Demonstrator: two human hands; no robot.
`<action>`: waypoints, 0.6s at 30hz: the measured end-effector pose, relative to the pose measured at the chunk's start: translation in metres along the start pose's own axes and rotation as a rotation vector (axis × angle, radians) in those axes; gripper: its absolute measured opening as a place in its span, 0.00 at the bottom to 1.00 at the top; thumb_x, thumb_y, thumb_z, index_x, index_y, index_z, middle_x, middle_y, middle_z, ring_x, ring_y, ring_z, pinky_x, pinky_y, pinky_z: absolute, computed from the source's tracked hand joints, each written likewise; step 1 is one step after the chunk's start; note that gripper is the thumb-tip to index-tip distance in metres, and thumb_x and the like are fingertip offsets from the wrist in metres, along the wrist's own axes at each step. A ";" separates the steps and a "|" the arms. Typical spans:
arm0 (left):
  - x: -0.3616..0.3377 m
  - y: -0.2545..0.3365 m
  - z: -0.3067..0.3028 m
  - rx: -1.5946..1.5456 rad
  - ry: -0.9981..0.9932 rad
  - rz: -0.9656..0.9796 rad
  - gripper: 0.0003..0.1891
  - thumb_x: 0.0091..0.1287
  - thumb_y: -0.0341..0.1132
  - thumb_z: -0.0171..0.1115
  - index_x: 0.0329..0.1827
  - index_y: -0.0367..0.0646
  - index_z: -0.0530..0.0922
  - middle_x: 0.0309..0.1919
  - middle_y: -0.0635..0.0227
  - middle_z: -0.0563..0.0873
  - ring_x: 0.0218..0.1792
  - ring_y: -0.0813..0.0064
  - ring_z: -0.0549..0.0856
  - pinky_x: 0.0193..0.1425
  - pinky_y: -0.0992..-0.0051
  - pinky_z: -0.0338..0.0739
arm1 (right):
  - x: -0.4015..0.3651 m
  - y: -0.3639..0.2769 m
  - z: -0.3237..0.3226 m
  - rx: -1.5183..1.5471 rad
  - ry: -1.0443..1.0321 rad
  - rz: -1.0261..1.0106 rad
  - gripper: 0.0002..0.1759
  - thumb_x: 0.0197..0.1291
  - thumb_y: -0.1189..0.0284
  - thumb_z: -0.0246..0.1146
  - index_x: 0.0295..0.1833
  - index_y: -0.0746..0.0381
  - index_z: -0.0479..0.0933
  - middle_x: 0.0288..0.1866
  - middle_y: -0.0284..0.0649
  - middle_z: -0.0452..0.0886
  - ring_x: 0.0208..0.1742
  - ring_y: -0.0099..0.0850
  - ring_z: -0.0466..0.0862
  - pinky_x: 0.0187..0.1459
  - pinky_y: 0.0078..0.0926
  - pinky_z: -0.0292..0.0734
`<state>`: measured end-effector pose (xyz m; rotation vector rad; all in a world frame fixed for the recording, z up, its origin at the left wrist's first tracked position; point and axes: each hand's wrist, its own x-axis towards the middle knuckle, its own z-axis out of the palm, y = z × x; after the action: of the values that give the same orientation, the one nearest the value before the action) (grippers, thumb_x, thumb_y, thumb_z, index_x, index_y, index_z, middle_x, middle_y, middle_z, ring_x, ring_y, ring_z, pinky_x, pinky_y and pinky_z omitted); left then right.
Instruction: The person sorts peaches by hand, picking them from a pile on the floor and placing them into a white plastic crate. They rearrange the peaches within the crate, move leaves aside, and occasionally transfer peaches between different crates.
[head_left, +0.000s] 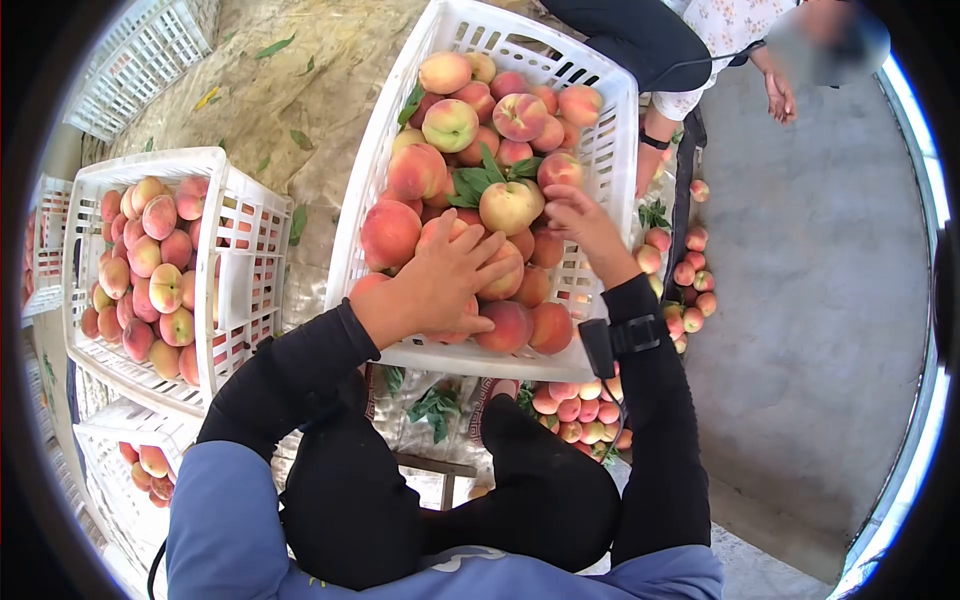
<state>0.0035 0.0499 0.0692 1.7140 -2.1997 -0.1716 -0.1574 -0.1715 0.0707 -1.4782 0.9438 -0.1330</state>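
The white, slatted plastic crate [480, 362] stands before the person, its long axis running forward and leaning slightly right at the far end. Round red-and-yellow peaches [390, 235] fill it. The left hand [440, 280] lies palm down on the near ones, fingers spread and released, pointing forward-right. The right hand [590, 230] angles inward beside a round, pale yellow peach [508, 207], fingers curled; whether they grasp anything, I cannot tell.

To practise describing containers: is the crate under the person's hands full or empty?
Largely full: peaches lie piled across most of the crate, leaving gaps along its right side.
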 end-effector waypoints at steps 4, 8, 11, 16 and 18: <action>-0.001 -0.001 0.003 -0.007 0.004 0.006 0.45 0.53 0.65 0.67 0.70 0.46 0.72 0.70 0.59 0.72 0.66 0.58 0.71 0.71 0.40 0.58 | 0.008 0.015 0.049 -0.291 0.043 -0.309 0.37 0.58 0.65 0.70 0.71 0.62 0.67 0.59 0.46 0.78 0.61 0.41 0.79 0.63 0.37 0.75; 0.002 0.000 -0.002 -0.040 -0.013 -0.003 0.44 0.53 0.65 0.68 0.69 0.46 0.73 0.68 0.59 0.74 0.66 0.58 0.71 0.70 0.41 0.57 | 0.016 -0.001 0.080 -0.633 0.231 -0.368 0.45 0.50 0.56 0.74 0.71 0.62 0.65 0.62 0.50 0.77 0.64 0.50 0.77 0.62 0.42 0.74; 0.001 0.000 -0.001 -0.009 0.012 0.005 0.44 0.52 0.64 0.68 0.69 0.47 0.72 0.67 0.58 0.74 0.65 0.58 0.72 0.70 0.41 0.57 | 0.021 -0.009 0.071 -0.638 0.221 -0.338 0.41 0.50 0.55 0.74 0.66 0.63 0.68 0.59 0.51 0.78 0.60 0.47 0.80 0.59 0.41 0.76; -0.001 0.000 0.000 -0.025 0.029 -0.008 0.46 0.50 0.64 0.70 0.70 0.47 0.72 0.68 0.58 0.74 0.64 0.58 0.73 0.70 0.42 0.57 | -0.030 -0.038 0.011 -0.513 0.093 -0.239 0.40 0.50 0.58 0.74 0.65 0.64 0.68 0.52 0.52 0.81 0.52 0.44 0.84 0.54 0.36 0.78; 0.000 0.000 0.000 -0.038 0.035 0.000 0.46 0.50 0.63 0.70 0.70 0.48 0.71 0.67 0.58 0.74 0.64 0.58 0.73 0.70 0.42 0.57 | -0.059 -0.034 0.008 -0.607 0.031 -0.179 0.40 0.50 0.59 0.74 0.66 0.64 0.68 0.52 0.53 0.81 0.51 0.44 0.84 0.57 0.38 0.76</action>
<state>0.0036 0.0496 0.0693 1.6845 -2.1578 -0.1808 -0.1756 -0.1346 0.1255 -2.1266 0.9177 0.0055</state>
